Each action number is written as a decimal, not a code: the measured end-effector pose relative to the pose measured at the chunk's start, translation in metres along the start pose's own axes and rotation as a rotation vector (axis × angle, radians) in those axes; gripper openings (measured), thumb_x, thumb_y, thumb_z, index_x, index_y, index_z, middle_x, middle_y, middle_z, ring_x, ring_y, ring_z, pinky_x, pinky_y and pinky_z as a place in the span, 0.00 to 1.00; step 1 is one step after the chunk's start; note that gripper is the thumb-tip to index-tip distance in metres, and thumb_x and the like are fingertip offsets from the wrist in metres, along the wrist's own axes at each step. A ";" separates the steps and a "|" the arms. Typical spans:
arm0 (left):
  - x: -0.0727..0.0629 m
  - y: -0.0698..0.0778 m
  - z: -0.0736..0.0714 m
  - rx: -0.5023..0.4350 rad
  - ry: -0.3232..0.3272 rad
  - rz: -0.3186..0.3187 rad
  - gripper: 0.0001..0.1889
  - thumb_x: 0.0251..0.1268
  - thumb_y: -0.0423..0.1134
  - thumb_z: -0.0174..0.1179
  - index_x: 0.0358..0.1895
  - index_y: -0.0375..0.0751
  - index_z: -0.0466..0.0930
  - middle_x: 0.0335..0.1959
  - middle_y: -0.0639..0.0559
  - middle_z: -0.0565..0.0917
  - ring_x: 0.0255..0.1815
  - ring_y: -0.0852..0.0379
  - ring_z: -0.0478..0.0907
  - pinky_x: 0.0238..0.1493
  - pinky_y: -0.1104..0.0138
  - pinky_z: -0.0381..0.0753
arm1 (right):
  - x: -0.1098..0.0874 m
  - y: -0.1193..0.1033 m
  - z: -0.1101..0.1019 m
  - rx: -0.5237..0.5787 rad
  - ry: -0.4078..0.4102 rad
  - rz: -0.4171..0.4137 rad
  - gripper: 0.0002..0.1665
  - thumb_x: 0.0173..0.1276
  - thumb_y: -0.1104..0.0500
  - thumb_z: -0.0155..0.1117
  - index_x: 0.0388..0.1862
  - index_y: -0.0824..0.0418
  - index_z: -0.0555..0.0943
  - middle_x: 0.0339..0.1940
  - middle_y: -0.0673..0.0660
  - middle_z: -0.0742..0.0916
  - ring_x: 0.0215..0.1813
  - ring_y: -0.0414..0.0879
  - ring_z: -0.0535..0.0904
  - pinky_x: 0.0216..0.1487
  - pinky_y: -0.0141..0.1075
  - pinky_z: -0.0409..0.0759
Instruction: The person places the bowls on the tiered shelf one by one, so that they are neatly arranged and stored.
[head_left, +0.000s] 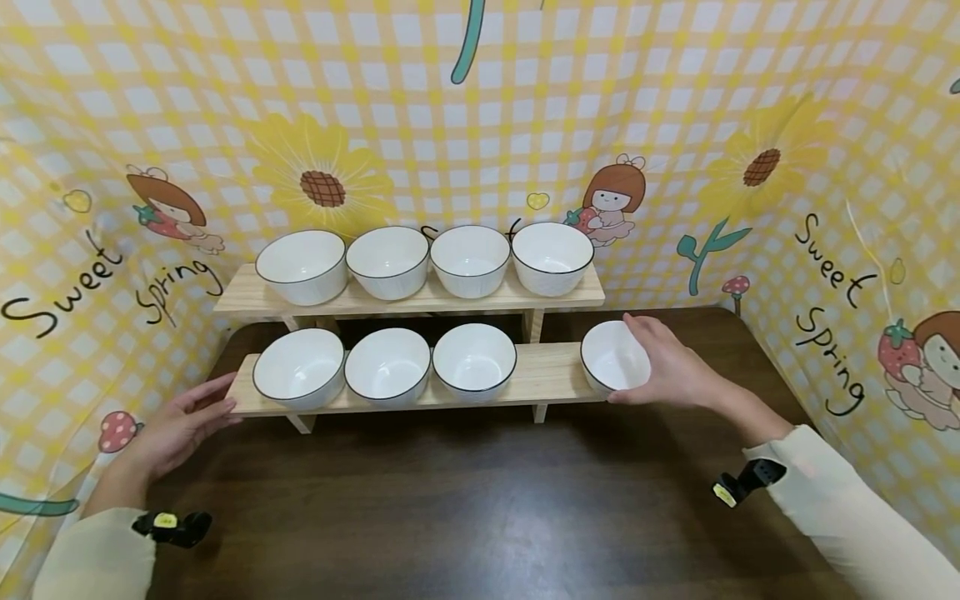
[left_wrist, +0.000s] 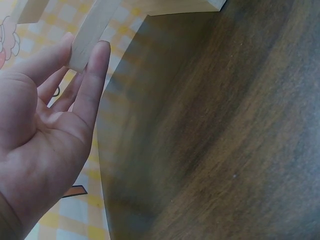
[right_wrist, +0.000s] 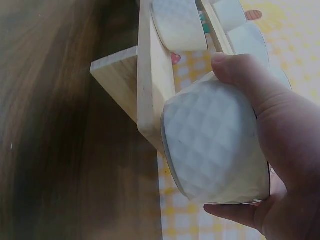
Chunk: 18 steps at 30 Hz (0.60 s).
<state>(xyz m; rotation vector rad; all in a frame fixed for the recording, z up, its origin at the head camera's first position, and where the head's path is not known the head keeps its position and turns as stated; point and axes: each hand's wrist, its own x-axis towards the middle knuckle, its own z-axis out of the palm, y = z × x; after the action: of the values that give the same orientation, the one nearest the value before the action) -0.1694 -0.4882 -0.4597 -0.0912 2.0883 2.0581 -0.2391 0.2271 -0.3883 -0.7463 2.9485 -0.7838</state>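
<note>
A white bowl with a thin dark rim is gripped by my right hand at the right end of the lower board of a two-tier wooden rack. In the right wrist view the thumb and fingers span the bowl's quilted outer wall; whether its base touches the board cannot be told. My left hand pinches the left end of that lower board between thumb and fingers. Three similar bowls, among them the nearest one, stand left of a bare gap on this tier.
A row of several matching bowls fills the upper tier. The rack stands on a dark wooden table. Yellow checked cloth hangs behind and at both sides, close to each hand.
</note>
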 end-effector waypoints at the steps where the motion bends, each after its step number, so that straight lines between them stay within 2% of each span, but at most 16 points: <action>1: 0.000 0.000 0.000 0.002 0.000 -0.002 0.26 0.78 0.33 0.55 0.75 0.54 0.69 0.54 0.66 0.72 0.48 0.62 0.85 0.51 0.71 0.85 | 0.001 -0.001 0.001 0.001 -0.005 0.001 0.77 0.45 0.37 0.85 0.81 0.72 0.53 0.74 0.71 0.64 0.69 0.66 0.68 0.61 0.62 0.78; 8: -0.002 0.001 0.000 0.010 0.008 -0.013 0.28 0.78 0.34 0.56 0.78 0.53 0.66 0.55 0.65 0.71 0.48 0.62 0.85 0.52 0.71 0.85 | 0.009 -0.011 0.010 0.015 -0.025 -0.026 0.77 0.45 0.35 0.84 0.81 0.71 0.53 0.74 0.71 0.64 0.68 0.65 0.68 0.59 0.61 0.79; 18: -0.001 -0.001 -0.001 -0.003 0.004 -0.007 0.29 0.78 0.33 0.55 0.78 0.50 0.64 0.55 0.64 0.72 0.49 0.63 0.84 0.52 0.70 0.85 | 0.024 -0.026 0.025 0.046 -0.033 -0.063 0.76 0.43 0.40 0.87 0.81 0.70 0.55 0.74 0.70 0.64 0.69 0.65 0.68 0.60 0.60 0.80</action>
<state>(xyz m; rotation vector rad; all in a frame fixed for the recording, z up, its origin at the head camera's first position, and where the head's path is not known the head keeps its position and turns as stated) -0.1688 -0.4898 -0.4606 -0.1032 2.0842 2.0586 -0.2458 0.1855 -0.3951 -0.8447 2.8799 -0.8322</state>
